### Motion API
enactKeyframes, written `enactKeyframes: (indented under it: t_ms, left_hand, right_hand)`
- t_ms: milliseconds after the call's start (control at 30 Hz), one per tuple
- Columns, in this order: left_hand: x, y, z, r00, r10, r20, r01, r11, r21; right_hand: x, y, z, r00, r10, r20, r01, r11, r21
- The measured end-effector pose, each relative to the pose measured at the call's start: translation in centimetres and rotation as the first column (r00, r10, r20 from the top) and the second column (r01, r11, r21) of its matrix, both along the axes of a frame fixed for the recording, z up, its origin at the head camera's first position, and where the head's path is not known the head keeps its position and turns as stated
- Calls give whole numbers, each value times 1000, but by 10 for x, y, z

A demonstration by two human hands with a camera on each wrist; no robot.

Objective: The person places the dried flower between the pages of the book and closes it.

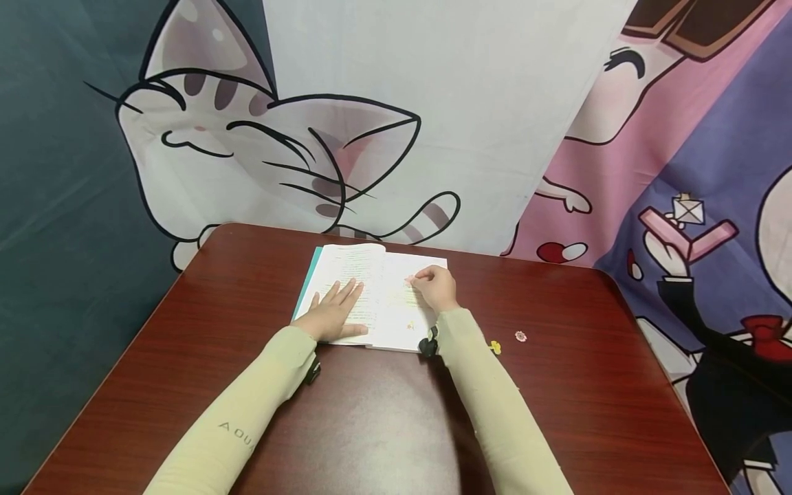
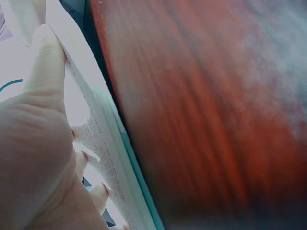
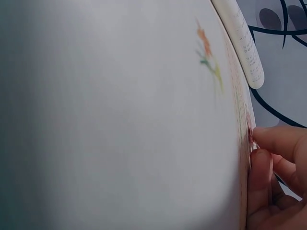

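An open book (image 1: pixel 396 271) lies on the table, its left pages covered with lines of print. My left hand (image 1: pixel 331 313) rests on the left page with fingers spread. Close by in the left wrist view, the same hand (image 2: pixel 38 143) presses on the printed page (image 2: pixel 108 143). Over the right page, my right hand (image 1: pixel 436 287) pinches a small pink flower (image 1: pixel 409 279) between thumb and fingertips. The right wrist view shows that flower (image 3: pixel 250 128) at the page's surface, partly hidden by the fingers. An orange flower with a green stem (image 3: pixel 205 43) appears on the page.
A yellow flower-shaped piece (image 1: pixel 495 347) lies beside the right sleeve, and a small round pink flower piece (image 1: pixel 520 336) sits farther right. The reddish-brown table (image 1: pixel 365 412) stands before a cartoon-printed cloth (image 1: pixel 470 124). The book's teal cover edge (image 1: pixel 306 285) shows at left.
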State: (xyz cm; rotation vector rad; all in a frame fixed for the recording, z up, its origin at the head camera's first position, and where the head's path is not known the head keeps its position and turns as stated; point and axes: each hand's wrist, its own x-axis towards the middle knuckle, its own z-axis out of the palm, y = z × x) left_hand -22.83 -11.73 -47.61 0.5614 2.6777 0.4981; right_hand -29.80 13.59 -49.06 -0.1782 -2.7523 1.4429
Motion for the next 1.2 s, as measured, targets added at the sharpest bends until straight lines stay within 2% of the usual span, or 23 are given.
enactKeyframes:
  t_ms: [133,333,400,600,800,967,1200]
  left_hand:
    - [0,0,1,1000,0,2,0,1000,-3]
    - [0,0,0,1000,0,2,0,1000,-5]
    - [0,0,0,1000,-1,3,1,1000,-5]
    - [0,1,0,1000,2,-3,-2,1000,-10]
    - [0,0,0,1000,2,-7,-2,1000,-7]
    - [0,0,-1,1000,0,-9,0,1000,-8]
    - [0,0,-1,1000,2,-15,-2,1000,-9]
  right_hand:
    - [1,4,-2,1000,19,-21,-20,999,-40]
    - [6,9,1,997,73,-5,-72,983,-170]
    - [9,12,3,997,76,-6,-75,980,-182]
    - [20,22,11,998,41,-41,-47,988,-148]
    - [37,30,19,998,-46,-39,42,994,-103]
    - [45,37,16,995,-98,-3,97,994,-55]
    - [48,45,7,994,-91,57,91,996,-2]
